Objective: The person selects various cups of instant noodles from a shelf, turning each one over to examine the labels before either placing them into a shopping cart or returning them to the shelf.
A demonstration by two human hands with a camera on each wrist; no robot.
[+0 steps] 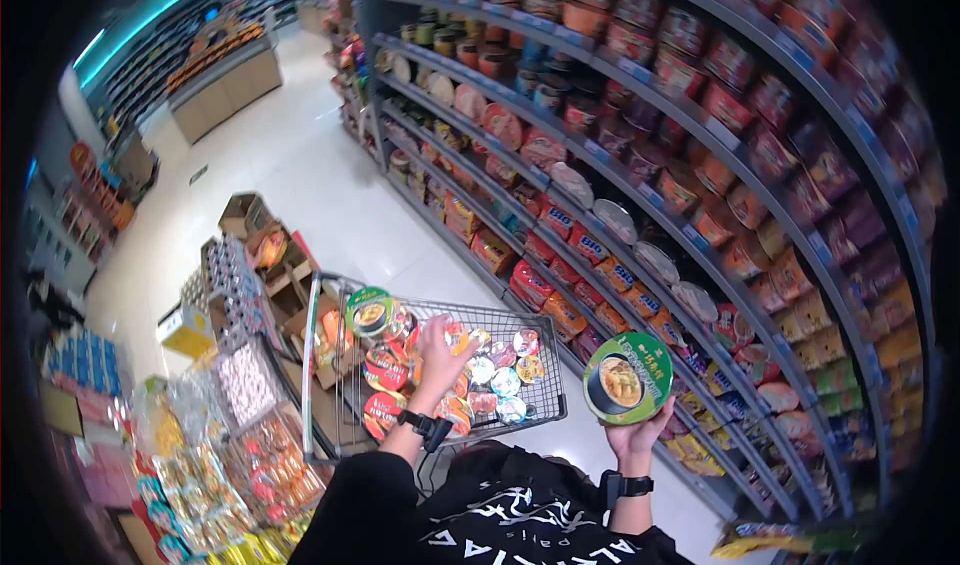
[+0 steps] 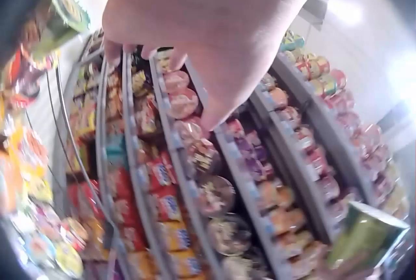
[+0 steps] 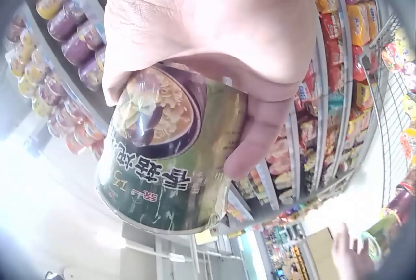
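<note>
My right hand (image 1: 638, 433) grips a green instant-noodle bowl (image 1: 627, 378) from below, its printed lid tilted toward me, just in front of the shelves. In the right wrist view the fingers and thumb of that hand (image 3: 214, 26) wrap the bowl's side (image 3: 172, 156). My left hand (image 1: 443, 343) reaches into the wire shopping cart (image 1: 545, 390) with fingers spread loosely over the noodle cups piled there; it grips nothing that I can see. The left wrist view shows only the back of that hand (image 2: 214, 26).
Long shelves (image 1: 640, 155) of noodle bowls and packets fill the right side, floor to top. The cart holds several bowls, one of them green (image 1: 370, 313). Cardboard boxes (image 1: 262, 240) and snack displays (image 1: 240, 445) stand on the left. White aisle floor (image 1: 300, 165) runs ahead.
</note>
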